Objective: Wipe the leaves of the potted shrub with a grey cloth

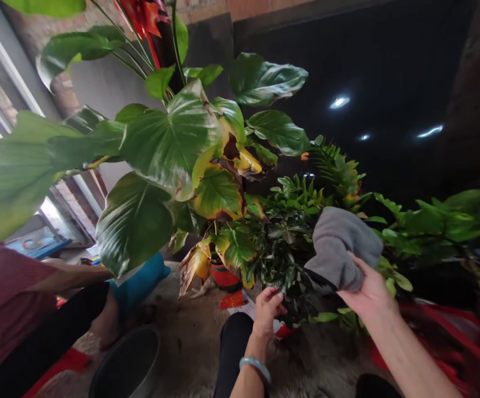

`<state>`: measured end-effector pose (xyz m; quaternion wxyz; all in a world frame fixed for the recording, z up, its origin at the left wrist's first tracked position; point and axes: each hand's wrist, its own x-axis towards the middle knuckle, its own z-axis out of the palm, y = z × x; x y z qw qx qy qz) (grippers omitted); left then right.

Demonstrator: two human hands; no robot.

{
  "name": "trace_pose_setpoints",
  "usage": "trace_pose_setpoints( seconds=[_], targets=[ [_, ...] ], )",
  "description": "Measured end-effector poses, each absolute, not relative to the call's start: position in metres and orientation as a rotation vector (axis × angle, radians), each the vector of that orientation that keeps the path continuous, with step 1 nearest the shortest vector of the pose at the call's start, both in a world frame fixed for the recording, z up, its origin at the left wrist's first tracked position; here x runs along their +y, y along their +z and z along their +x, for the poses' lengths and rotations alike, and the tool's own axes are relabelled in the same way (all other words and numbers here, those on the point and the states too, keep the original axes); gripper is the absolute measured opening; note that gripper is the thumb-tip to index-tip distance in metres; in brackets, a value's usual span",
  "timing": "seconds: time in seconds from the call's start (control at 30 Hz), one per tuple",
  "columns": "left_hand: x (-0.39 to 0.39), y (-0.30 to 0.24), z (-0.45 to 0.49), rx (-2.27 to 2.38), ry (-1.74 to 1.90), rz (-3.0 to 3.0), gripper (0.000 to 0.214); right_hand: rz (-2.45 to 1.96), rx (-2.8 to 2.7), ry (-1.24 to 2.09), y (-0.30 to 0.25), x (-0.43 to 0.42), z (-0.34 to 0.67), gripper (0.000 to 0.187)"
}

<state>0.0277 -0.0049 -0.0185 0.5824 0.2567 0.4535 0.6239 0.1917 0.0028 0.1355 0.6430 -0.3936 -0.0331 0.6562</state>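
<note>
A bunched grey cloth (345, 246) is in my right hand (370, 293), the fingers wrapped round its lower side. It covers part of the plants behind it. Lower and to the left, my left hand (268, 309) has its fingers curled together at the edge of a small dark-leaved plant (283, 260). Whatever lies between those fingertips is too small to make out. A pale bangle (256, 367) circles my left wrist. Just left of the dark plant stands a large-leaved plant (173, 138), some of its lower leaves yellow and brown, in a red pot (225, 276).
Another person (11, 309) sits at the left, near a dark basin (126, 365) on the floor. More green plants (442, 221) spread to the right. A shiny black panel (368, 72) stands behind, reflecting lights. Red material (447, 342) lies at lower right.
</note>
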Motion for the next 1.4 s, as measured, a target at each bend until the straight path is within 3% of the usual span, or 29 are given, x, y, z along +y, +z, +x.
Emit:
trace_pose_setpoints(
  seconds=[0.23, 0.33, 0.47, 0.57, 0.8, 1.07, 1.27, 1.4],
  targets=[
    [-0.004, -0.018, 0.022, 1.066, 1.433, 0.665, 0.038, -1.094, -0.038, 1.896, 0.091, -0.057, 0.165, 0.003],
    [-0.005, -0.017, 0.021, 1.070, 1.431, 0.701, 0.038, -1.035, -0.195, 1.725, 0.114, -0.050, 0.172, 0.017],
    [-0.006, -0.021, 0.021, 1.097, 1.403, 0.678, 0.047, -0.856, -0.200, 1.462, 0.141, -0.007, 0.188, 0.020],
    [-0.006, -0.021, 0.020, 1.098, 1.411, 0.664, 0.048, -0.982, -0.106, 1.575, 0.129, -0.001, 0.185, 0.016],
    [-0.009, -0.012, 0.021, 1.074, 1.466, 0.630, 0.035, -1.109, -0.079, 1.968, 0.092, -0.073, 0.159, 0.006],
    [-0.008, -0.021, 0.019, 1.123, 1.428, 0.621, 0.044, -0.877, -0.174, 1.518, 0.132, -0.016, 0.180, 0.022],
    [-0.006, -0.018, 0.019, 1.170, 1.576, 0.390, 0.032, -1.141, -0.091, 1.942, 0.076, -0.061, 0.165, 0.007],
    [-0.004, -0.022, 0.011, 1.252, 1.691, 0.245, 0.025, -1.209, -0.090, 1.972, 0.092, -0.081, 0.169, 0.016]
  ],
)
